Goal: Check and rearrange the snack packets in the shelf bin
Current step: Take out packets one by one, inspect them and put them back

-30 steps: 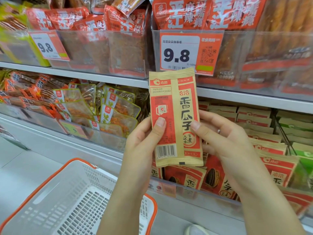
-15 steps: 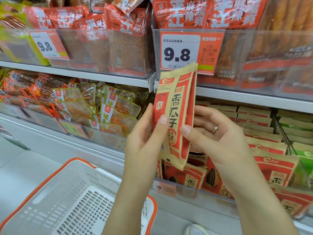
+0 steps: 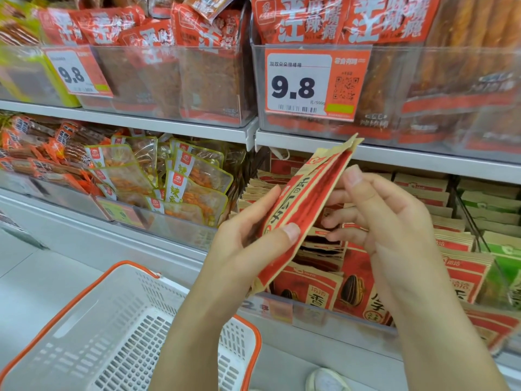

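One packet [image 3: 304,204], tan and red, tilted with its top corner up toward the upper shelf [image 3: 394,158] edge, held edge-on above the bin [image 3: 324,314]. Left hand [image 3: 248,246]: grip clamped on the packet's lower half, thumb across the printed face, fingers behind. Right hand [image 3: 389,221]: fingers curled behind the packet's right side, thumb raised near its upper edge; whether this grip closes on the packet cannot be told. Directly below and behind both hands: more matching packets [image 3: 346,289] standing in rows in the bin. Right of the right hand: green packets [image 3: 501,249], separate compartment. Left of the left hand: clear pouches [image 3: 186,187] of orange snacks. Above the hands: price tag [image 3: 313,83] reading 9.8. Below the left forearm: white basket [image 3: 84,334], orange rim.
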`<state>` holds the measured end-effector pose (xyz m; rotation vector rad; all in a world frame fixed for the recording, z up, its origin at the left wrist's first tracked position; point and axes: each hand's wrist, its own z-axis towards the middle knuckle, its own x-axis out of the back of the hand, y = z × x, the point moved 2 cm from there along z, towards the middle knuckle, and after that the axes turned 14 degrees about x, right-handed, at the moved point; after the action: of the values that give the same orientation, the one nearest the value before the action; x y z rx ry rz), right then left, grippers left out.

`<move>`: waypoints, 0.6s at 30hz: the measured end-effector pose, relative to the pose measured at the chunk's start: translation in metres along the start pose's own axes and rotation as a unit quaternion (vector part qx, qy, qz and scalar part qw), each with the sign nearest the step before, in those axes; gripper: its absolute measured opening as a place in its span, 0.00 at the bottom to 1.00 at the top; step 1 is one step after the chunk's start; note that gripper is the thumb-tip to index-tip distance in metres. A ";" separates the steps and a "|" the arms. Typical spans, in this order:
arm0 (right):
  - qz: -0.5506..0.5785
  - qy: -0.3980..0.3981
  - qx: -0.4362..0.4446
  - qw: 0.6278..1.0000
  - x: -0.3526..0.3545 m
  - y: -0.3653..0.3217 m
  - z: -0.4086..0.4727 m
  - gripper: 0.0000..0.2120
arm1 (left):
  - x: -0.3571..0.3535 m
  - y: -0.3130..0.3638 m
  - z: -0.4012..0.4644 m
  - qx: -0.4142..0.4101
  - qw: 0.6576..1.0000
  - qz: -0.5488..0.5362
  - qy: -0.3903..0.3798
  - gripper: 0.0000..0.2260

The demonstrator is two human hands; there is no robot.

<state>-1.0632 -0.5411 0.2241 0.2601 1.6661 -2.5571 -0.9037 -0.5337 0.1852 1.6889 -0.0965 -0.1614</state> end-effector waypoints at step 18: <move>0.002 0.006 -0.013 1.000 0.006 0.002 0.001 0.07 | 0.003 -0.003 0.001 0.005 1.000 -0.014 -0.021 0.38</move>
<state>-1.0691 -0.5427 0.2218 0.2780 1.7004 -2.5340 -0.9011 -0.5350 0.1819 1.6967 -0.1061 -0.2177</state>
